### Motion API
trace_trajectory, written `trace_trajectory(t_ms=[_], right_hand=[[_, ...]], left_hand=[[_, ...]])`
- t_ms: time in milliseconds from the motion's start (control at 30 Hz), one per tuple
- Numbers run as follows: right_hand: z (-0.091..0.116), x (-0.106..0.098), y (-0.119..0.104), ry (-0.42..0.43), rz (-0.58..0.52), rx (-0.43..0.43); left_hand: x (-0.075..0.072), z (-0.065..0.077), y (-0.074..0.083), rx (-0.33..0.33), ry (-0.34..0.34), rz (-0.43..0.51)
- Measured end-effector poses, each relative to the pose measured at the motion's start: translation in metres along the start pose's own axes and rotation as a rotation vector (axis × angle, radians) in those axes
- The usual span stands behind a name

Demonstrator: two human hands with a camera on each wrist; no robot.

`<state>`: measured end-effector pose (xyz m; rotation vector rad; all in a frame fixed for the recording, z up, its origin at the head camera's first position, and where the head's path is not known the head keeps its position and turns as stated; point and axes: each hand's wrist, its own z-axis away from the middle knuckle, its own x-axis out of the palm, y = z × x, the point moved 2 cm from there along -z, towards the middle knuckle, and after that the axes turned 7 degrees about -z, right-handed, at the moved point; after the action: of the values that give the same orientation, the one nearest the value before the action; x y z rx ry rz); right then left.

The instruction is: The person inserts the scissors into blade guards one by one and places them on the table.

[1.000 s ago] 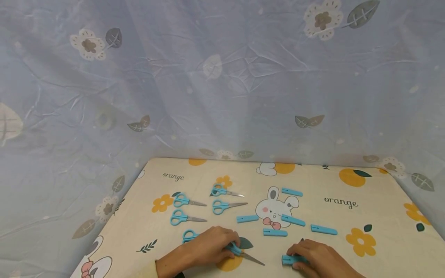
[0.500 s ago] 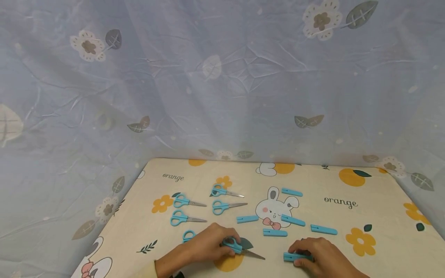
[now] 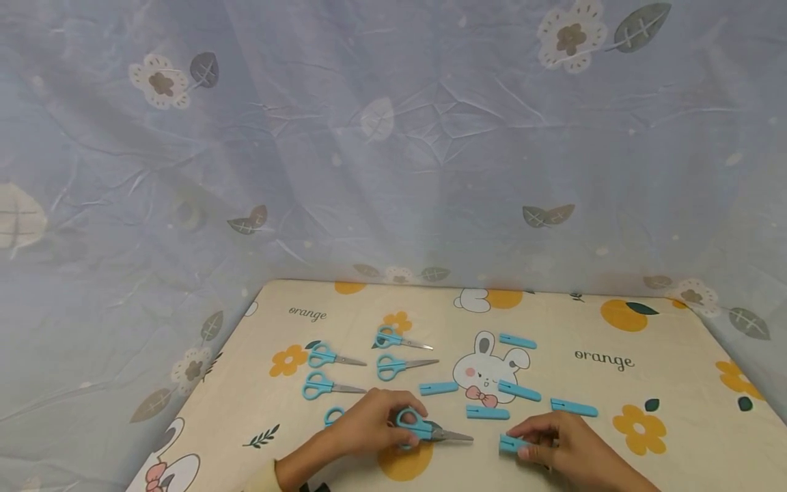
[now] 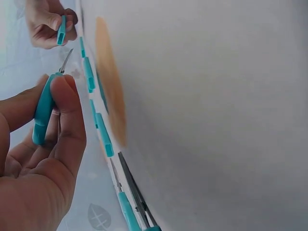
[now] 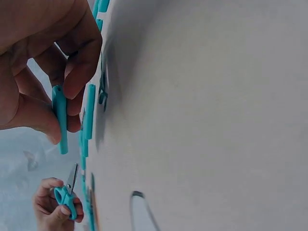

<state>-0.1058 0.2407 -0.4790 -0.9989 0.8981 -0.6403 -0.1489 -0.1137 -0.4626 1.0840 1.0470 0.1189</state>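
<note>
Left hand point(image 3: 374, 424) pinches scissors point(image 3: 423, 430) by the handle, right hand point(image 3: 562, 443) pinches a cap point(image 3: 510, 444), blades point(image 3: 453, 436) near it, not touching.

The table point(image 3: 682, 437) has a cream printed cloth point(image 3: 553, 321) on it, four scissors point(image 3: 317, 386) lying out past the left hand point(image 3: 376, 424), a fifth pair point(image 3: 332, 415) partly hidden behind it, and five blue caps point(image 3: 488, 413) scattered farther out than the right hand point(image 3: 562, 441).

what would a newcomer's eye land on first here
Likely the left hand, low in the head view, holding light-blue scissors that point right, and the right hand opposite, pinching a matching cap. Next, perhaps, the rabbit printed on the cloth beyond, with more caps on and around it.
</note>
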Motion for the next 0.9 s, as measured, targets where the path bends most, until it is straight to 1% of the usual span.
trace_trajectory(t_ms=[167,233,267,400,633,900], right_hand=[[-0.003,-0.005,-0.003,-0.022,-0.086,-0.034],[-0.005,-0.008,-0.005,-0.028,-0.112,-0.044],[-0.006,-0.009,-0.006,-0.026,-0.119,-0.038],[-0.010,-0.014,-0.012,-0.018,-0.134,-0.035],[-0.016,-0.022,-0.020,-0.023,-0.161,-0.046],[-0.022,-0.032,-0.029,-0.048,-0.172,-0.053]], left_hand=[[-0.004,-0.001,0.004,-0.033,0.025,0.117],[-0.006,-0.002,0.006,-0.051,0.027,0.185],[-0.007,-0.003,0.007,-0.060,0.027,0.216],[-0.012,-0.005,0.011,-0.074,0.032,0.288],[-0.020,-0.011,0.015,-0.071,0.028,0.375],[-0.031,-0.019,0.021,-0.073,0.015,0.405]])
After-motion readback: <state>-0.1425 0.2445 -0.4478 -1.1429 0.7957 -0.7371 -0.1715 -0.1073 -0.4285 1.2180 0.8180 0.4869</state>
